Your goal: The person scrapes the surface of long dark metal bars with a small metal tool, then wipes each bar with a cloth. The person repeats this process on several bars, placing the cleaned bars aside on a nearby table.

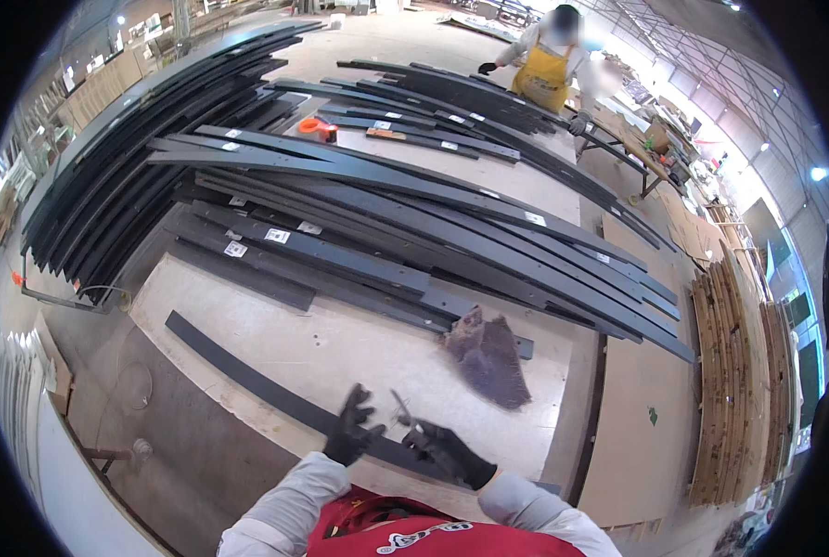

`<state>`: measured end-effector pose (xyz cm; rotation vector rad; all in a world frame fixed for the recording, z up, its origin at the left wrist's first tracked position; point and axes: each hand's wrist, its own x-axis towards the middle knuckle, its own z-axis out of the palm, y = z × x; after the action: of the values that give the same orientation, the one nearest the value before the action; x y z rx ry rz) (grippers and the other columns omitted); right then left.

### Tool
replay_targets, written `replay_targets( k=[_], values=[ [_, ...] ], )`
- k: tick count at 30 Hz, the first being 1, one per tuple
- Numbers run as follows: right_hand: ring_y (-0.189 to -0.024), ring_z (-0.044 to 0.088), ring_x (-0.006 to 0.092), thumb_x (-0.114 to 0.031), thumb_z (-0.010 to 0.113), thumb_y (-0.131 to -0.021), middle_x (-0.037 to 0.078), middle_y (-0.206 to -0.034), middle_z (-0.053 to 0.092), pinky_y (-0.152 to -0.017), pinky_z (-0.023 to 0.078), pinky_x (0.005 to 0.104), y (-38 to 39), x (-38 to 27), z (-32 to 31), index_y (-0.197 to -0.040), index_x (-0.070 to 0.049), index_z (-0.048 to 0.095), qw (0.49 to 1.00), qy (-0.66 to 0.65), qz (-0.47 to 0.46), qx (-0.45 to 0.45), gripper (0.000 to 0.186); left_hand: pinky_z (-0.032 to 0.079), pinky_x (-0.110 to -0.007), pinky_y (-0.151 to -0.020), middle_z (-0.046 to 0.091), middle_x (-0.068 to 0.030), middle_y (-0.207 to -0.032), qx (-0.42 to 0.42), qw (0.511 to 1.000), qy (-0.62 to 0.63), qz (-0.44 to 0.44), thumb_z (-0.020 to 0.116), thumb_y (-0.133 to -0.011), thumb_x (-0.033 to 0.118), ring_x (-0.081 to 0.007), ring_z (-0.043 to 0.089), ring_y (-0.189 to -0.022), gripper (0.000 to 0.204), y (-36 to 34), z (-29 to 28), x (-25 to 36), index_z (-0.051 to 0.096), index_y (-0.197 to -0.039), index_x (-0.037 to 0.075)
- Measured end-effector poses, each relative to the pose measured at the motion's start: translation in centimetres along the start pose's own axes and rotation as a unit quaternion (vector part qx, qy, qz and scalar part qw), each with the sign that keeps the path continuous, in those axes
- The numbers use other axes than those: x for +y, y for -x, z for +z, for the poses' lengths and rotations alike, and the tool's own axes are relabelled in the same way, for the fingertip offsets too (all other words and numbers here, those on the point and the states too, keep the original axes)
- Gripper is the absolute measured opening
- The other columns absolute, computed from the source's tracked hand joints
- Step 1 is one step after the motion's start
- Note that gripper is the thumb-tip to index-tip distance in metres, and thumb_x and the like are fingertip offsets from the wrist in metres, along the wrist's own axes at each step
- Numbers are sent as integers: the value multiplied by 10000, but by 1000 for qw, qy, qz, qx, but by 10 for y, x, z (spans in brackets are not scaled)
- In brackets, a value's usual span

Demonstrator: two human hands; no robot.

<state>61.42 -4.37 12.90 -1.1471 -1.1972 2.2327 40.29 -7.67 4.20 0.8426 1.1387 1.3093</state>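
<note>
A long dark grey strip lies along the near edge of the pale worktable. My left hand, in a black glove, is over this strip with its fingers apart and nothing visible in them. Just to its right, my gloved right hand is closed around a thin, dark, pointed tool that sticks up toward the far left. Its exact kind is too small and blurred to tell. Beyond my right hand, a crumpled brownish-purple cloth lies partly against the ends of other dark strips.
Dark strips, several with white labels, lie across the table's middle. More are stacked at the left. An orange tape dispenser sits among them. Brown boards stand at the right. A person in a yellow apron is at the far side.
</note>
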Motion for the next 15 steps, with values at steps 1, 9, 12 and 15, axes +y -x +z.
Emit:
replay_targets(
  k=[1, 9, 12, 15],
  values=[
    [-738, 506, 71, -333, 474, -978, -3, -928, 583, -670, 429, 222, 14, -4, 7, -1267, -77, 524, 1000, 26, 8, -5, 389, 459, -388, -943, 435, -139, -1356, -65, 992, 94, -46, 752, -756, 196, -246, 502, -1156, 841, -2, 12, -28, 277, -1443, 97],
    [-715, 500, 78, -413, 443, -982, 9, -912, 588, -640, 424, 212, 89, 42, -35, -1141, -94, 547, 985, -115, 122, -33, 371, 515, -288, -676, 657, -74, -903, -88, 969, 124, -193, 655, -878, 268, -155, 629, -767, 281, 52, 116, -9, 620, -1010, 22],
    [-715, 499, 62, -404, 450, -981, 9, -918, 585, -621, 403, 194, 104, 43, -46, -1300, -91, 488, 980, -93, 161, -69, 449, 480, -260, -744, 654, -84, -899, -39, 976, 24, -212, 623, -878, 197, -150, 616, -859, 217, 65, 121, 16, 609, -976, 4],
    [-710, 498, 56, -302, 536, -953, 0, -904, 580, -619, 401, 196, 115, 52, -49, -1309, -59, 475, 978, -78, 160, -110, 436, 512, -268, -703, 659, -137, -849, -48, 985, 116, -122, 603, -797, 81, -202, 652, -814, 221, 61, 46, -68, 593, -997, -10]
  ],
)
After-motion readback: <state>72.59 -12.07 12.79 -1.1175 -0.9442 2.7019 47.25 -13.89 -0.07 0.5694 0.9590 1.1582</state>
